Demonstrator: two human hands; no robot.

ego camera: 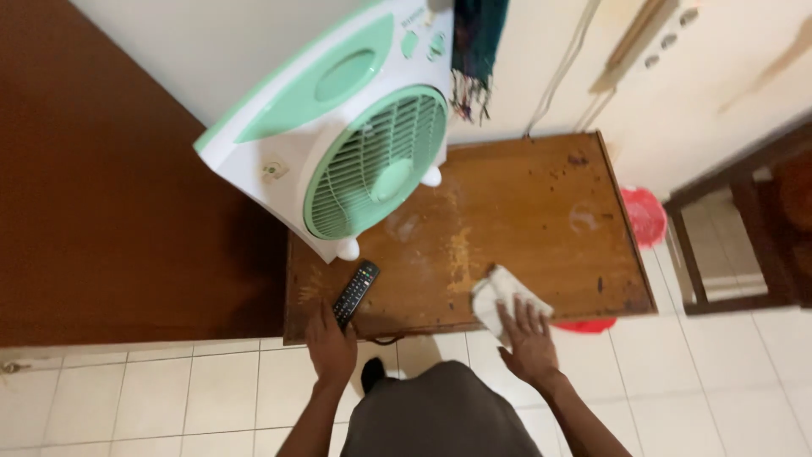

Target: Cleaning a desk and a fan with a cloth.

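Flat-palmed, the right hand (pixel 530 337) presses a white cloth (pixel 501 298) against the wooden table (pixel 541 211) at its near edge, fingers spread rather than clenched, the cloth overhanging the edge slightly. Left hand (pixel 331 347) rests at the near edge toward the near-left corner, fingers curled about the lower end of a black remote control (pixel 356 292). Its long axis runs from that hand diagonally up and right, toward the foot of a white and green box fan (pixel 355 144) standing at the table's far-left corner. Cloth and remote lie well apart; each hand is nearer its own object. A red basket (pixel 644 216) sits on the tiled floor beyond the right edge.
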